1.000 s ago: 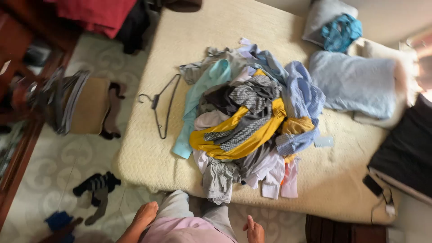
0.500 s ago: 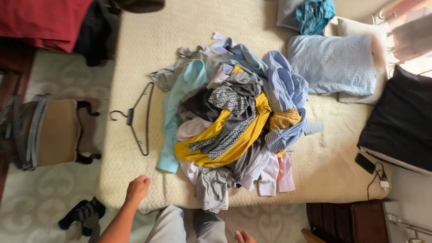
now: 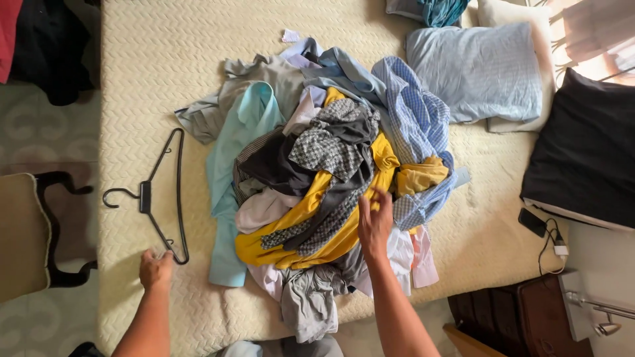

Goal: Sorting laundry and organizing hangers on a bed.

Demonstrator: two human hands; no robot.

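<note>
Two hands reach out over a cream quilted bed (image 3: 463, 251). The left hand (image 3: 156, 268) rests knuckles-up on the bedcover with its fingers curled in, touching or just short of the lower end of a black clothes hanger (image 3: 155, 198); whether it grips the hanger I cannot tell. The hanger lies flat, stretching away ahead of that hand. The right hand (image 3: 375, 221) is open, fingers spread, over the near side of a heap of clothes (image 3: 331, 178), above a yellow garment (image 3: 311, 228) and a grey patterned one (image 3: 331, 142). A pale turquoise shirt (image 3: 231, 165) trails between the two hands. Beyond the right hand, a blue checked shirt (image 3: 413, 116) lies on the heap, with a light blue pillow (image 3: 476, 69) farther off to the right.
</note>
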